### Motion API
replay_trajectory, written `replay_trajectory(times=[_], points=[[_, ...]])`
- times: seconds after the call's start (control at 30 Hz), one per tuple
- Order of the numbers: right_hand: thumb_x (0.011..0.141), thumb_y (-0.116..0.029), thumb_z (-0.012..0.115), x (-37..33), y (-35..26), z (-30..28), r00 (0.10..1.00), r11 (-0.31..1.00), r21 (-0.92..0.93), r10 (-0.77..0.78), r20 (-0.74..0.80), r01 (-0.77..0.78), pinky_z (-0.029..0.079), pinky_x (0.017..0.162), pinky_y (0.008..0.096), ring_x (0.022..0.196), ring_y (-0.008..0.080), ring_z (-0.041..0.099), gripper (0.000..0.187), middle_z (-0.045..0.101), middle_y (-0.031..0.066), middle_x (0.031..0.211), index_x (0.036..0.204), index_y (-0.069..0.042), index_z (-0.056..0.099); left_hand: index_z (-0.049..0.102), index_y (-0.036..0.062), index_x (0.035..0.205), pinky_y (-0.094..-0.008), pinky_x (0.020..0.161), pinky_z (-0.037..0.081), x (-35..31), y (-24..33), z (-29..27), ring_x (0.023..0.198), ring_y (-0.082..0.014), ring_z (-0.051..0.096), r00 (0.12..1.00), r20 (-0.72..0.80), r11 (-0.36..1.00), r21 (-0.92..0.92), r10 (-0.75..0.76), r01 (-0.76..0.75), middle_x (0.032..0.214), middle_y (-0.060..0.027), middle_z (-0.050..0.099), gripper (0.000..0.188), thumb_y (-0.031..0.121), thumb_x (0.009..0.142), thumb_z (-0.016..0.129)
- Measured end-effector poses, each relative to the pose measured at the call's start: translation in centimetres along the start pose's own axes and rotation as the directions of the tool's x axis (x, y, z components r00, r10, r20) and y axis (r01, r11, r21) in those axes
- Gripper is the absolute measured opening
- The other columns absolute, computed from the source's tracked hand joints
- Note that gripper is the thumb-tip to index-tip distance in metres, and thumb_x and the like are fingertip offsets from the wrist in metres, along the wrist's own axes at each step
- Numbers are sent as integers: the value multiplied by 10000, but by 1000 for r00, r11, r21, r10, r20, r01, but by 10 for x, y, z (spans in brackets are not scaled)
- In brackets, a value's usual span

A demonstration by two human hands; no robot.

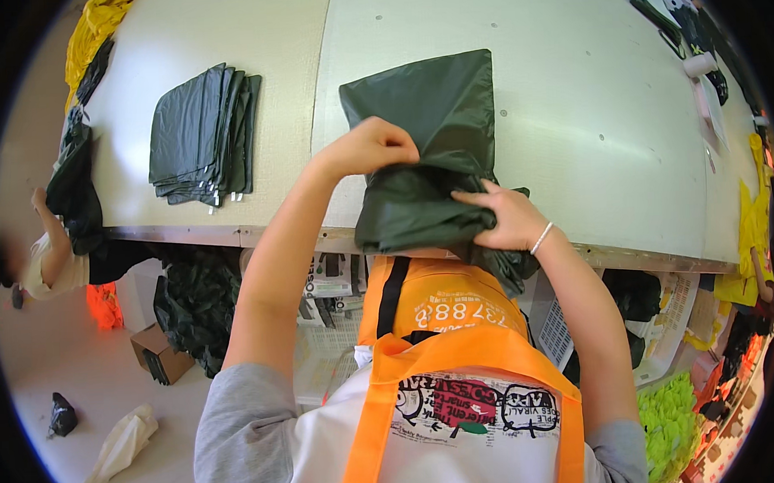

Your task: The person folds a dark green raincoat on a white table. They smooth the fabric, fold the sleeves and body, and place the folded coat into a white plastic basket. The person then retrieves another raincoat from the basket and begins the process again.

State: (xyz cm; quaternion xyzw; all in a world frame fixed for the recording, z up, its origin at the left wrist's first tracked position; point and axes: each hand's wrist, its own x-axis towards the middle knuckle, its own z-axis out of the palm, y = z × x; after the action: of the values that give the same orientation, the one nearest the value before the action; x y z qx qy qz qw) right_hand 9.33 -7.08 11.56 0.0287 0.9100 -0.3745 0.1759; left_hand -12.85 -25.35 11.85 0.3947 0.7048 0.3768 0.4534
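Observation:
A dark green, shiny thin cloth piece lies in front of me, its far part flat on the table and its near part bunched and folded over the front edge. My left hand is closed, pinching the cloth near its left side. On the right, my right hand grips the bunched part, with some fingers spread over a fold. Cloth hides some of its fingertips. To the left rests a stack of folded dark green pieces with small white tags along the near edge.
The pale table has a metal front edge. Below it are white plastic crates and a dark cloth heap. Yellow cloth lies far left, near another person's arm. Lime green cloth is piled at lower right.

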Motion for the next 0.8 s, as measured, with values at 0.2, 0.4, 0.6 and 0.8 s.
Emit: replay_trajectory(times=[0.2,0.4,0.6,0.8], points=[[662,-166,714,16,30,8,985,901,433,102,-136,-33,452,930,347,1060,314,583,589,588,195,1186,1203,0,549,502,-12,1233,-342,719,501,-33,-95,54,857,-190,598,779,-556,856,-515,-291,-48,1054,-127,597,500,141,779,646],[691,-212,701,23,21,-11,950,952,290,173,-261,-93,471,892,367,1015,340,596,581,619,219,1104,1184,40,523,663,-3,788,-399,591,484,-5,-73,75,623,-330,626,718,-670,980,-173,-187,93,623,-173,618,228,210,772,582],[702,-291,663,23,14,-12,930,959,-165,165,-328,-228,489,824,440,926,411,592,496,582,234,1109,1108,-15,596,532,19,625,-443,500,430,-20,18,85,554,-382,550,563,-752,871,478,343,108,593,-169,562,210,160,765,597],[738,-314,618,34,11,-23,886,978,-67,151,-438,-200,513,677,461,742,414,614,295,637,239,780,812,-30,645,601,26,709,-440,590,495,-41,20,158,626,-333,621,958,-150,848,512,244,-136,676,-160,617,217,242,701,600]])
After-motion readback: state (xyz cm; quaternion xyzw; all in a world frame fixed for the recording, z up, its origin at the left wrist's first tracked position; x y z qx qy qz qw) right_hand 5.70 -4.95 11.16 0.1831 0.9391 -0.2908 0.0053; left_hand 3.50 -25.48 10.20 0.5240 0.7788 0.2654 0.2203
